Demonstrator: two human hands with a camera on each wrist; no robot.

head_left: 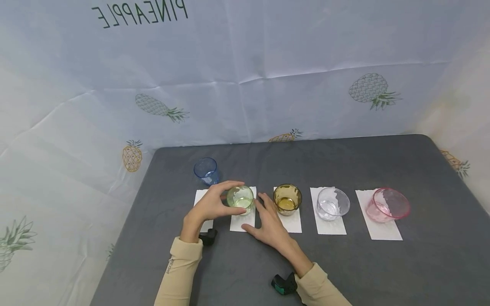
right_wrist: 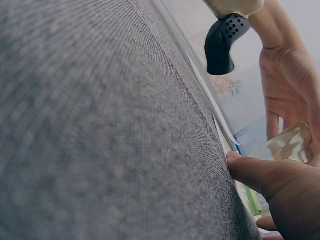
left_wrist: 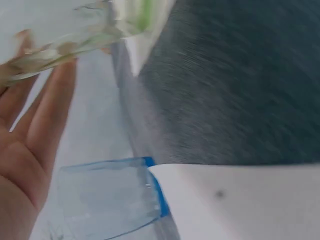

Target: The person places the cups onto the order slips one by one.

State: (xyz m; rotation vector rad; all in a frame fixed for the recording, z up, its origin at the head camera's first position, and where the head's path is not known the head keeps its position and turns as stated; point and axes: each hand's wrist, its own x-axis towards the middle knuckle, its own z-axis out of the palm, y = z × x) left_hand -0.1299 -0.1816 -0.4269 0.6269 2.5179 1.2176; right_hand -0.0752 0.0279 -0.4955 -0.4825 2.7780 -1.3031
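Observation:
My left hand (head_left: 207, 207) holds a pale green glass (head_left: 240, 197), thumb at its front and fingers round the far side near the rim. The glass is over the second white paper sheet (head_left: 243, 224) from the left. My right hand (head_left: 271, 224) is spread on the glass's other side, fingertips close to its wall and thumb low over the paper. In the right wrist view that thumb (right_wrist: 250, 172) points at the paper's edge. A blue glass (head_left: 206, 171) stands just behind my left hand, and an amber glass (head_left: 287, 199) stands beyond my right fingers.
To the right, a clear glass (head_left: 333, 204) and a pink glass (head_left: 387, 205) stand on paper sheets on the grey table (head_left: 432, 263). The leftmost sheet (head_left: 206, 226) lies partly under my left hand. A pineapple-print cloth (head_left: 298, 38) hangs behind the table.

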